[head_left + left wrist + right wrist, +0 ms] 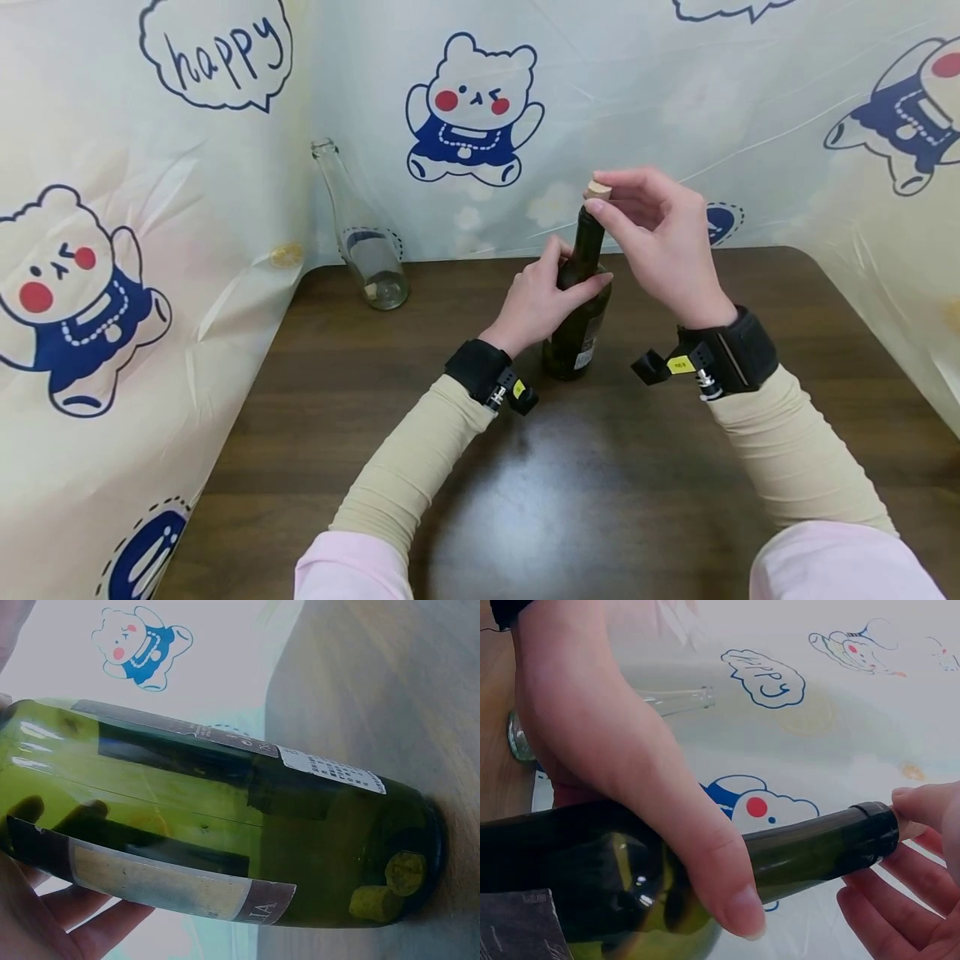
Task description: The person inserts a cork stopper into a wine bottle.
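A dark green wine bottle (573, 333) stands upright on the table. My left hand (542, 298) grips it around the shoulder, the thumb across the near side. At the mouth, my right hand (663, 237) pinches a pale cork (597, 191) between thumb and fingers. In the right wrist view the cork (907, 825) sits at the lip of the bottle neck (817, 847), mostly covered by the fingertips. Through the green glass in the left wrist view, two corks (406, 873) lie at the bottom inside the bottle.
A clear glass bottle (367, 242) stands at the table's back left corner, with a small cork piece (371, 291) inside its base. A printed cartoon curtain (600, 108) hangs right behind the brown wooden table (300, 467) and along its sides.
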`<state>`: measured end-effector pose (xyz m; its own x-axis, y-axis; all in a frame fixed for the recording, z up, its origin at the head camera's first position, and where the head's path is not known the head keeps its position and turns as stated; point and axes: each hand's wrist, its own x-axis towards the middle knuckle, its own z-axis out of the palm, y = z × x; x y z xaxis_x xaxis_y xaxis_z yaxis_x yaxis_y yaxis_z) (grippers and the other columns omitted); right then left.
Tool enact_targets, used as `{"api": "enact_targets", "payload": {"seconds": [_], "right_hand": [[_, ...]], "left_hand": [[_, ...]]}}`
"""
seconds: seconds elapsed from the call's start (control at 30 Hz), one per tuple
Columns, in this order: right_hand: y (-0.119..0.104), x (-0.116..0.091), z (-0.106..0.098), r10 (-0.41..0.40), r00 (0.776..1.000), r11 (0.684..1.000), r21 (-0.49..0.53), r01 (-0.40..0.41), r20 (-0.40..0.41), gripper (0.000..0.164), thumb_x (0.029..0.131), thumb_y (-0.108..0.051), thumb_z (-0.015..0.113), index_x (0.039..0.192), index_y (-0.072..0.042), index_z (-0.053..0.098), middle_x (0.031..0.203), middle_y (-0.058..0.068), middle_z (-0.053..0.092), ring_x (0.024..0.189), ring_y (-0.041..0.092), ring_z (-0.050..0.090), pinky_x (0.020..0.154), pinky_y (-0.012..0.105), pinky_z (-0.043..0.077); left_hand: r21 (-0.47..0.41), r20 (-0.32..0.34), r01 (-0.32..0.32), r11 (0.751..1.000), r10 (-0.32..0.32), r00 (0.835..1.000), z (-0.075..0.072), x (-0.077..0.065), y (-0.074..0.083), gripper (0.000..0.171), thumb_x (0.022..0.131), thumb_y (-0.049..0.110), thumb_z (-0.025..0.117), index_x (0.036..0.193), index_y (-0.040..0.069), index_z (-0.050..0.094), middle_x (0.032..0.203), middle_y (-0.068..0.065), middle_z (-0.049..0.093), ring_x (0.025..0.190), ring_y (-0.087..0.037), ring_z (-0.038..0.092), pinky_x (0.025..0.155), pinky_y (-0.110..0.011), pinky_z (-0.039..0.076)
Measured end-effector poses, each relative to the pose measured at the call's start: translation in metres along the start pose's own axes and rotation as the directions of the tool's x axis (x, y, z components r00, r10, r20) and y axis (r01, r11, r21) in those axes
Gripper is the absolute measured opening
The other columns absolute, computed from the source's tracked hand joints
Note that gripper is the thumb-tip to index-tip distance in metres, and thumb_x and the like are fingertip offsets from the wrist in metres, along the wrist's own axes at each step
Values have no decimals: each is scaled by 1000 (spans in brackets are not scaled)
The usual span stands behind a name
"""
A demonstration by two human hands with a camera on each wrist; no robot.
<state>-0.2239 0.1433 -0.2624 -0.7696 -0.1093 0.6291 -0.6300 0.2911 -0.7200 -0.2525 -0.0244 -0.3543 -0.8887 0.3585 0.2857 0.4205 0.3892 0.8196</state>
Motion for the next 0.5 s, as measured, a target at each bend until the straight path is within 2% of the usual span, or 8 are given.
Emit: {"api": "enact_targets", "payload": {"seconds": [0.17,0.3,0.4,0.5], "right_hand": [[1,-1,3,8,1000,1000,17,-8,-3,30,96,-9,72,126,-7,69,117,4,71,105,15,67,93,30,52],[0,2,7,45,999,994,104,-45,1,24,100,-18,68,122,-8,68,113,7,71,105,19,67,94,33,50],[-1,8,9,123,992,962,240,-128,36,24,104,-27,61,115,-7,68,110,13,71,107,26,65,96,40,47],[0,15,10,222,968,911,329,-249,117,32,106,-35,55,111,-6,68,113,16,69,111,30,63,99,46,42]], "left_hand": [[0,-4,-2,1000,2,1000,0,-1,0,48,94,60,65,117,23,45,106,7,65,95,-9,65,78,-36,54],[-5,2,10,1000,-10,1000,0,-1,0,49,94,60,65,117,23,44,107,6,65,95,-10,65,80,-38,55],[-5,-1,17,1000,-17,1000,0,-1,0,49,93,60,65,118,23,45,107,5,66,95,-10,65,81,-40,56],[0,-8,18,1000,-18,1000,1,-1,0,50,94,61,65,119,22,44,107,4,66,95,-11,65,81,-40,56]]}}
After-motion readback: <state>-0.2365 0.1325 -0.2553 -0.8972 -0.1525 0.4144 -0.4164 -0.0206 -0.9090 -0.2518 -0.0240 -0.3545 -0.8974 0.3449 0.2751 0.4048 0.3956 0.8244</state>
